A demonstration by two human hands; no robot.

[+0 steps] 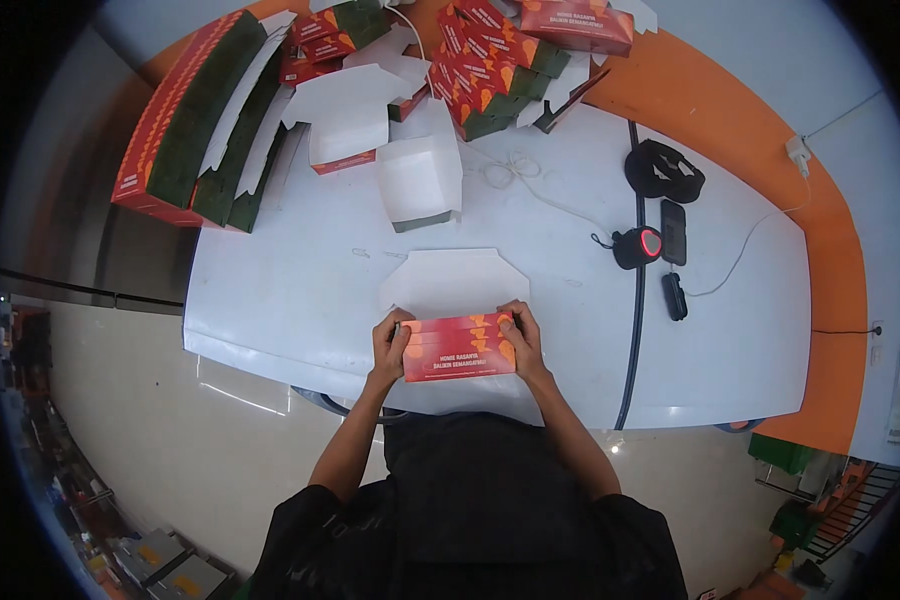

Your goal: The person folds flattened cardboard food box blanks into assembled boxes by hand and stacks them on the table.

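Both hands grip a red box point(460, 350) with orange shapes and white lettering at the table's front edge. My left hand point(393, 343) is closed round its left end, thumb on the printed side. At the right end my right hand point(520, 342) is closed the same way. The box's white flap point(455, 275) stretches away over the table, its far corners cut at an angle. Beyond it stand two open boxes with white insides, one nearer point(418, 180) and one farther left point(348, 132).
Flat cartons point(180, 130) are stacked at the back left, and red boxes point(490, 65) are piled at the back. On the right of the white table point(730, 340) lie a black cap point(663, 170), a speaker point(635, 247), a phone point(673, 232) and cables.
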